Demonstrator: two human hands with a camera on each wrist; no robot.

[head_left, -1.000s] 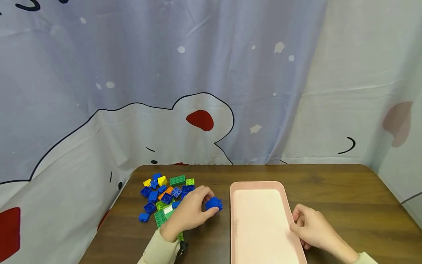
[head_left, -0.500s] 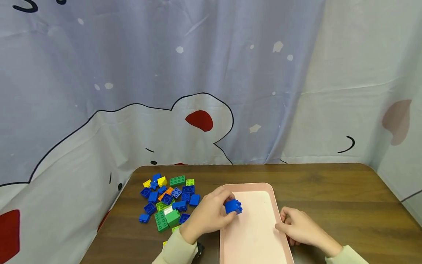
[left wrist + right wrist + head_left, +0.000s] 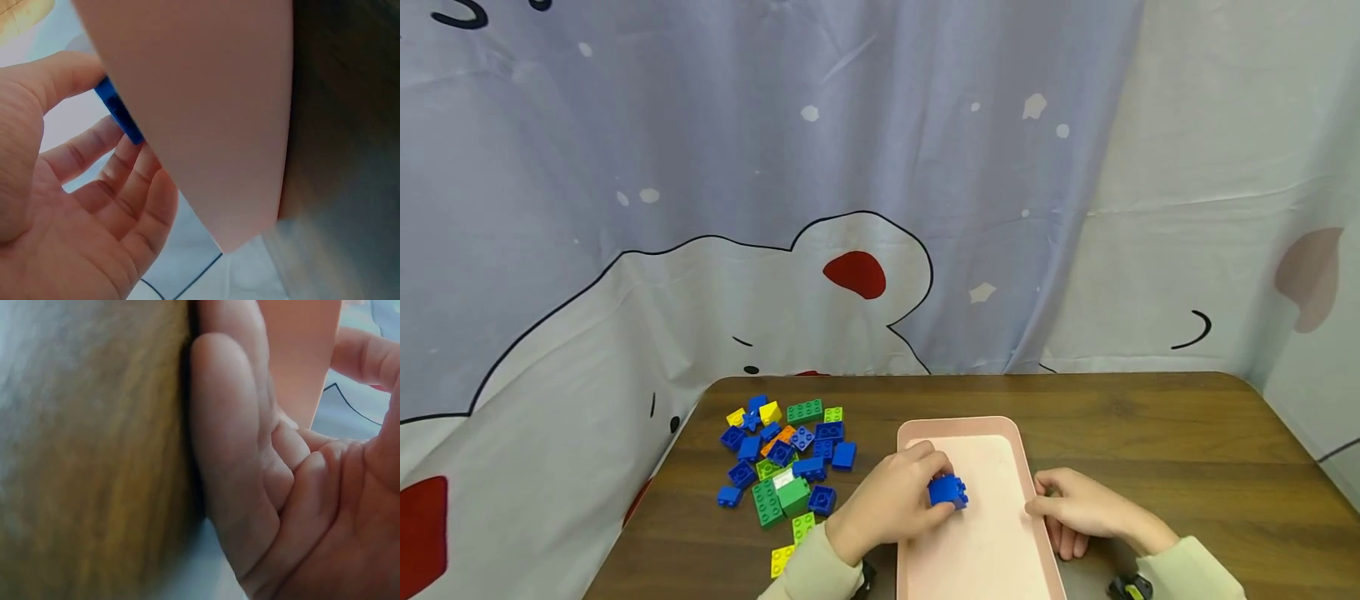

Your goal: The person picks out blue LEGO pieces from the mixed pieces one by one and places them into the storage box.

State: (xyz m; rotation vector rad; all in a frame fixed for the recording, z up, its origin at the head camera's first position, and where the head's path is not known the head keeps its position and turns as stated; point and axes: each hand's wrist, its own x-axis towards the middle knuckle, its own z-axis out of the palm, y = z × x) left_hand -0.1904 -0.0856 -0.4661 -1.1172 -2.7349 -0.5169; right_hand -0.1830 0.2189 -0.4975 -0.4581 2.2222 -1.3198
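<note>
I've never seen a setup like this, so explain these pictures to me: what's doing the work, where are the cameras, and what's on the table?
There's no machine at work, just a person's bare left hand and right hand. The wide picture comes from a camera worn on the head, looking forward and down. The two close-ups come from cameras on the wrists, one per hand.

On the table lie loose bricks, mostly blue, with some green, yellow, orange and white. To their right is a pink tray.

The left hand holds a blue brick over the tray; I can't tell whether it touches the bottom. The right hand grips the tray's right edge.
</note>
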